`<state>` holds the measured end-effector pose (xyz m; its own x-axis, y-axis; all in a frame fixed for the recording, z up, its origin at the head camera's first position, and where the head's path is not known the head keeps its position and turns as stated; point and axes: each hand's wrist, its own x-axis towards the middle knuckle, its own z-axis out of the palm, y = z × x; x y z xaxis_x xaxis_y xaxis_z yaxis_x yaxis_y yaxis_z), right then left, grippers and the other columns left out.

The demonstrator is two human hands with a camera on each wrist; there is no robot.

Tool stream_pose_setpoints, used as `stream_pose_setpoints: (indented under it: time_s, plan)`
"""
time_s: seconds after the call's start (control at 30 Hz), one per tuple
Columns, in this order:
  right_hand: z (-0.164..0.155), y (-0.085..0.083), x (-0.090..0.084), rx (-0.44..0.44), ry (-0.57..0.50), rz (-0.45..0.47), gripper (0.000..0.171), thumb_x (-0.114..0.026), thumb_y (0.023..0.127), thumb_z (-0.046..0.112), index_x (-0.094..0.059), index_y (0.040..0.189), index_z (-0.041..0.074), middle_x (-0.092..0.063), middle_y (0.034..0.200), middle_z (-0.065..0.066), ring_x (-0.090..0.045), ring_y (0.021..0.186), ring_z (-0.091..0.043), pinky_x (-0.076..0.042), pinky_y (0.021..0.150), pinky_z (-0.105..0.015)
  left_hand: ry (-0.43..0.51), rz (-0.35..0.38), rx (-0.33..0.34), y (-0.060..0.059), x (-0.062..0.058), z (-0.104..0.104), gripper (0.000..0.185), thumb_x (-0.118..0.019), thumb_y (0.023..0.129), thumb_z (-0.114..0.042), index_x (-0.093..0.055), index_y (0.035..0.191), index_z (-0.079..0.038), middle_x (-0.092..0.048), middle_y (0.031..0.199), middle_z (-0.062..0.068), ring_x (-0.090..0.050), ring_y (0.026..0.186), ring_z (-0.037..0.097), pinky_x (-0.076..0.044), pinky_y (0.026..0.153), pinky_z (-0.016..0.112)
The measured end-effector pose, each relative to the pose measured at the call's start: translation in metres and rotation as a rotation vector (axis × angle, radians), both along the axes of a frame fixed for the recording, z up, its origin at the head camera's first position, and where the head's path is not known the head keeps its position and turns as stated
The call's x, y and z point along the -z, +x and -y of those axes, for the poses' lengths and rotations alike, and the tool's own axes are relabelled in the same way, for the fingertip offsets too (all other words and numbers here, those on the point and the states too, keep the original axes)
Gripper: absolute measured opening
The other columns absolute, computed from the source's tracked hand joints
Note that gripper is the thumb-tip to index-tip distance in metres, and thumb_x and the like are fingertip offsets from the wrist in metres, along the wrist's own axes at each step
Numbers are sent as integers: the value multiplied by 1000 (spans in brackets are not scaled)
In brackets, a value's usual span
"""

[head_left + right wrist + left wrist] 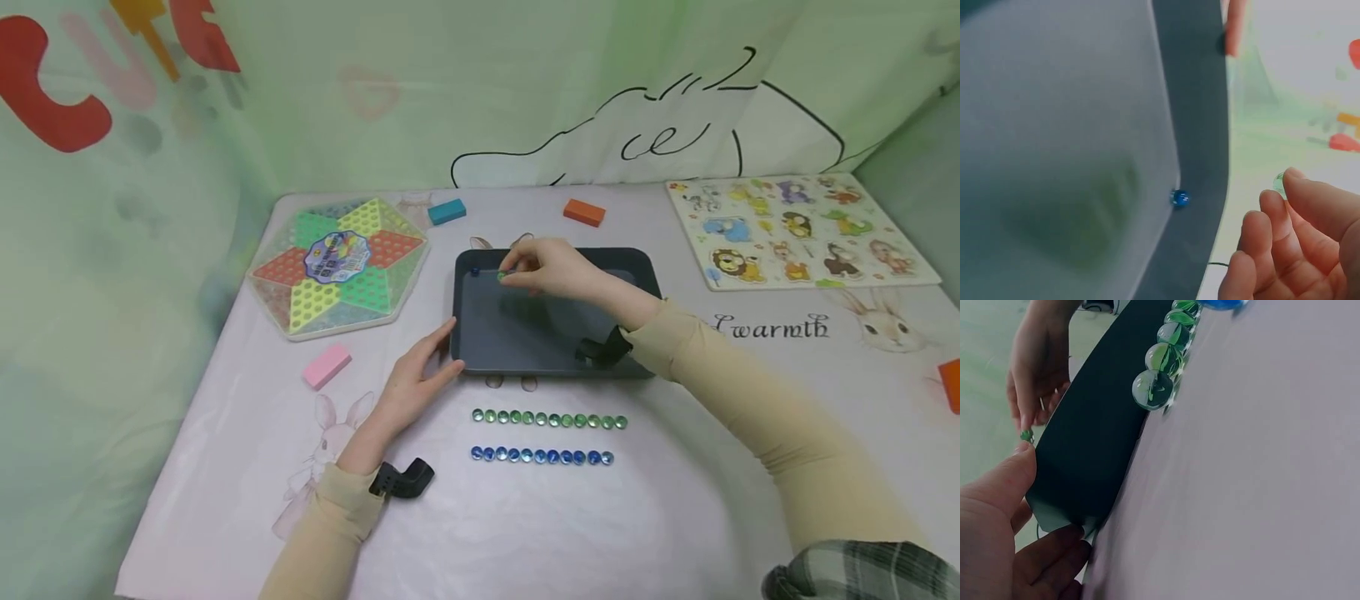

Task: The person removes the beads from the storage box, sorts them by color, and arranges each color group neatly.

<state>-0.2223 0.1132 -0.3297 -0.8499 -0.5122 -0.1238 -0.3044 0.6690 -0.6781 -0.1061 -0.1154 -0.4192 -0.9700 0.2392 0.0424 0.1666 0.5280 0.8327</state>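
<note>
Over the far left of a dark grey tray (510, 337), my right hand (551, 267) pinches a green glass marble (502, 276) between thumb and fingertip. The right wrist view shows this green marble (1279, 184) raised above the rim. A blue marble (475, 272) lies inside the tray at its far left corner. My left hand (412, 379) rests against the tray's near left corner, its fingers fairly straight along the outside. In front of the tray run a row of green marbles (554, 420) and a row of blue marbles (552, 457).
A hexagonal star-pattern board (371, 292) lies left of the tray, with a pink block (327, 367) before it. Blue (447, 212) and orange (584, 212) blocks lie behind the tray. An animal puzzle board (802, 229) occupies the far right; another orange block (951, 385) sits at the right edge.
</note>
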Motion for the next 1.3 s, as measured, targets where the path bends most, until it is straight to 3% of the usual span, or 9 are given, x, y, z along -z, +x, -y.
stream_pose_setpoints:
  time_s: [0.57, 0.8, 1.3]
  plan:
    - [-57, 50, -25, 21, -6, -11, 20, -63, 88, 23, -64, 104, 11, -59, 77, -9, -52, 61, -19, -44, 55, -27, 13, -1, -5, 1, 1, 0, 60, -59, 90, -33, -34, 144, -27, -41, 144, 5, -38, 133, 22, -29, 111, 40]
    - [-80, 67, -18, -14, -37, 27, 18, -63, 88, 19, -63, 104, 9, -58, 78, -8, -52, 61, -19, -46, 53, -25, 12, -18, -2, 1, 1, 0, 60, -60, 90, -31, -34, 144, -25, -41, 144, 6, -38, 132, 22, -29, 111, 39]
    - [-124, 113, 6, 35, -124, 154, 18, -64, 88, 19, -62, 102, 9, -60, 82, -14, -54, 63, -21, -48, 54, -29, 5, -3, -6, 2, 0, -2, 59, -59, 90, -32, -34, 144, -26, -40, 145, 6, -38, 133, 23, -28, 111, 41]
